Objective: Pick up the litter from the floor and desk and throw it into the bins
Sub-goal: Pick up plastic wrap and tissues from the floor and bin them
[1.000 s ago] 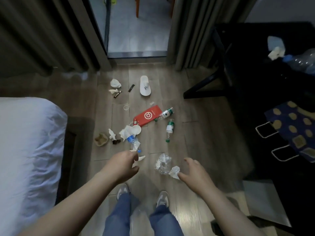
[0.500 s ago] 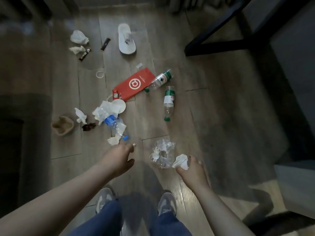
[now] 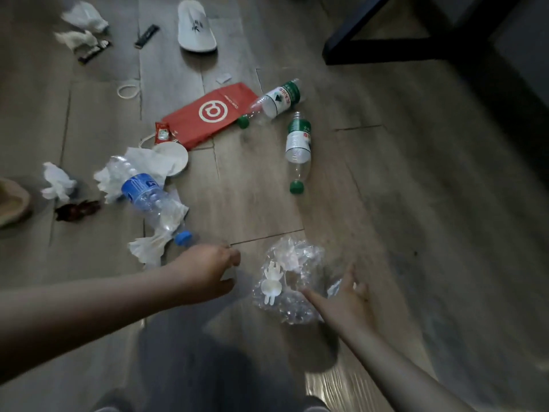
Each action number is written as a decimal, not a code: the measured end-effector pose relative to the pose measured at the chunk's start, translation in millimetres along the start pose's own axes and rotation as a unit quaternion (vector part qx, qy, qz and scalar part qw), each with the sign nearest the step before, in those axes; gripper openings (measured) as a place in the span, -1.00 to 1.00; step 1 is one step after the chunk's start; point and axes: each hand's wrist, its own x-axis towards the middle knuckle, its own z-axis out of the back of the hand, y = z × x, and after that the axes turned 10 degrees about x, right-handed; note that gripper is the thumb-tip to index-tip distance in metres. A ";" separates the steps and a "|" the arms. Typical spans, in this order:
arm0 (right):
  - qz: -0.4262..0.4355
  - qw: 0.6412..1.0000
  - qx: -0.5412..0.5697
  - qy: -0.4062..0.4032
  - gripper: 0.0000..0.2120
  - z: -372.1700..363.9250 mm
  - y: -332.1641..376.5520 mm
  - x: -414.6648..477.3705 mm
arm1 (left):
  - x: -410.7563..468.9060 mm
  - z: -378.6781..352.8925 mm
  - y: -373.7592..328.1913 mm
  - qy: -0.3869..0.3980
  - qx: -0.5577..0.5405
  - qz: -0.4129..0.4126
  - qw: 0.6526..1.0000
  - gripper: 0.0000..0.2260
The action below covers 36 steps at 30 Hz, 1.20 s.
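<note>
Litter (image 3: pixel 139 157) lies scattered over the wooden floor (image 3: pixel 401 203). At the far left edge sits a brown bowl-like piece (image 3: pixel 12 202), with a crumpled white tissue (image 3: pixel 56 181) and a dark wrapper (image 3: pixel 77 210) just beside it. Further up lie two more white wads (image 3: pixel 81 28) and a thin black packet (image 3: pixel 146 35). Next comes a squashed blue-labelled bottle (image 3: pixel 142 193) lying on torn white paper, near a white round lid (image 3: pixel 175 157) and a small red sachet (image 3: pixel 162 134). The left hand (image 3: pixel 208 272) hovers just right of the bottle's blue cap with its fingers curled under; whether they hold anything cannot be told. A red paper bag (image 3: pixel 212 114) lies flat in the middle, with a white slipper (image 3: pixel 196 26) well above it. Two green-capped bottles (image 3: pixel 298 144) lie on their sides to the bag's right, one right at its corner. Nearer the person, a crumpled clear plastic bag (image 3: pixel 292 281) with white plastic cutlery inside rests between the hands. The right hand (image 3: pixel 346 298) is spread wide, thumb over the plastic bag's right edge, gripping nothing. A dark furniture frame (image 3: pixel 386 52) stands at upper right.
</note>
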 end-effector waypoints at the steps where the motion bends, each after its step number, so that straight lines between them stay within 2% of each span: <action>1: 0.011 1.000 0.010 0.001 0.21 -2.0 0.8 2.3 | 1.5 -1.8 5.1 0.005 0.016 -0.001 1.000 -0.71; 4: 0.076 0.997 0.020 -0.017 0.23 -9.3 12.6 5.5 | 1.6 4.4 19.8 -0.011 0.040 0.017 0.999 -0.67; 9: 0.149 0.989 -0.026 -0.002 0.23 -17.2 31.2 -6.5 | -20.1 17.5 31.2 -0.066 -0.013 0.092 0.993 -0.67; 12: 0.161 0.985 -0.053 0.018 0.22 -28.8 33.8 -4.5 | -32.4 7.2 39.4 -0.056 -0.003 0.092 0.994 -0.69; 16: 0.156 0.981 -0.116 -0.019 0.22 -30.4 29.4 -3.6 | -42.7 1.3 49.8 -0.036 0.018 0.107 0.993 -0.72; 18: 0.128 0.987 -0.098 -0.024 0.24 -26.1 23.4 -1.6 | -45.9 0.4 50.5 -0.032 0.014 0.123 0.992 -0.73; 21: 0.094 0.994 -0.049 0.016 0.24 -27.4 19.5 5.2 | -45.7 -4.2 49.1 -0.018 0.007 0.123 0.992 -0.74; 24: 0.140 0.989 -0.036 0.024 0.20 -40.9 26.6 10.1 | -41.3 -9.5 53.3 -0.019 0.009 0.121 0.992 -0.71; 29: 0.214 0.972 -0.097 0.032 0.12 -63.9 44.3 8.6 | -40.1 -13.3 76.2 -0.028 -0.034 0.194 0.980 -0.47; 34: 0.271 0.943 -0.191 0.034 0.09 -76.4 50.3 17.0 | -37.8 -23.6 91.1 -0.061 -0.063 0.250 0.964 0.03; 36: 0.279 0.934 -0.219 0.039 0.02 -81.2 47.7 21.5 | -35.3 -26.8 94.6 -0.078 -0.083 0.258 0.959 0.13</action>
